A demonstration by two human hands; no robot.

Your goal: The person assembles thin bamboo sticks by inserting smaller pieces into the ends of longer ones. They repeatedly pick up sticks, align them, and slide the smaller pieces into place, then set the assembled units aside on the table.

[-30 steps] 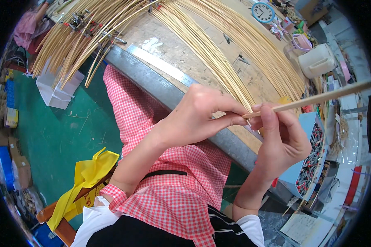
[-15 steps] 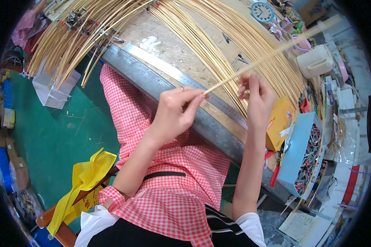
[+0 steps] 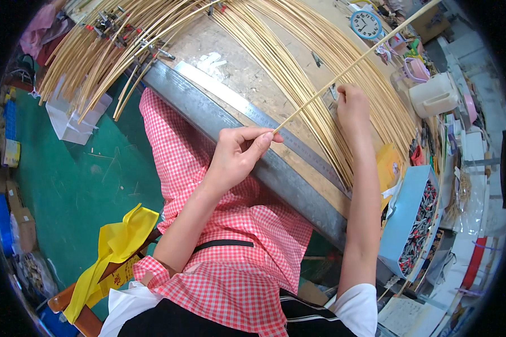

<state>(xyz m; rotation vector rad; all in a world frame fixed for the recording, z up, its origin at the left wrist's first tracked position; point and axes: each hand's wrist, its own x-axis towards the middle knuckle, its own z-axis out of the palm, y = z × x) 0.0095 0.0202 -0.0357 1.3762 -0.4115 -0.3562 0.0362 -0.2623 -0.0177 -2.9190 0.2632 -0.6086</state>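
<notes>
On the far left, a fan of sticks point(image 3: 90, 76) held with small clamps spreads over the corner of the surface point(image 3: 250, 67), its ends jutting past the edge above a white bin point(image 3: 67, 121). Further right, a metal ruler point(image 3: 225, 94) lies flat along the near side of the surface, just inside a grey metal edge point(image 3: 188, 104).

At the middle, the left hand point(image 3: 236, 154) is raised over this edge, thumb and finger pinched on the near end of one thin stick point(image 3: 354, 67). From that pinch the stick runs up and away to the right, its long axis a slanting line across the view, over the bundles of pale sticks point(image 3: 267, 50) spread on the surface. Most of its length lies on the right hand's side of the pinch.

The right hand point(image 3: 354, 109) is well apart from the left, its fingers curled just beside the stick's middle stretch. It is the nearer hand to that stretch; whether it touches the stick, or holds anything, cannot be told.

On the far right are a blue round clock point(image 3: 365, 25), a white jug point(image 3: 433, 96) and a light-blue box point(image 3: 398, 230) full of small clips.
</notes>
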